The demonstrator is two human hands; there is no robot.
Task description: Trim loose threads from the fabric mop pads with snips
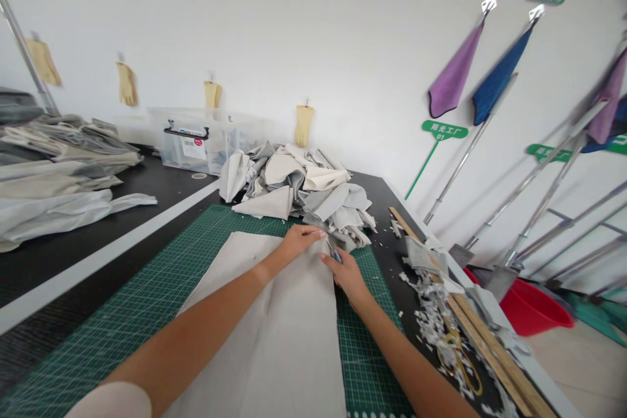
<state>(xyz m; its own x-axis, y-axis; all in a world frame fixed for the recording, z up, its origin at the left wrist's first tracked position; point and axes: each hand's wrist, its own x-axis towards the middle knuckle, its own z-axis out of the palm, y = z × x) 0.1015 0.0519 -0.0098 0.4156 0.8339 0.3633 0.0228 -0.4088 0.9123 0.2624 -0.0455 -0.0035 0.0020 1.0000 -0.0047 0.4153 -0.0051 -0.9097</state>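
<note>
Holding a small blue-handled cutter (336,256), the right hand (349,277) is resting at the upper end of a pale beige fabric panel (279,333), its grip narrow around the tool. The left hand (298,243) is lying just beside it, its grip also narrow, with the fingertips (318,234) drawn together at the panel's top end; whether they are pinching cloth cannot be told from this view.

The panel is lying flat and lengthwise on a green gridded cutting mat (372,353), running from the hands toward the wearer, with its far end touching a heap of crumpled grey and cream fabric offcuts (298,183). The mat is sitting on a black table (375,192).

To the right of the mat, loose shredded grey fabric scraps (431,313) are lying on the table around a pair of yellow-handled scissors (455,359), beside long wooden strips (482,333). Farther back, a clear plastic storage box with a black handle (191,144) is standing behind the heap. Stacked folded fabric pieces (63,163) are lying on a separate dark table section at left. Yellow rubber gloves (304,125) are hanging along the white wall, and a purple towel (450,72) and a blue towel (497,75) are hanging at right. A red plastic basin (533,313) is sitting on the floor beyond the table.
</note>
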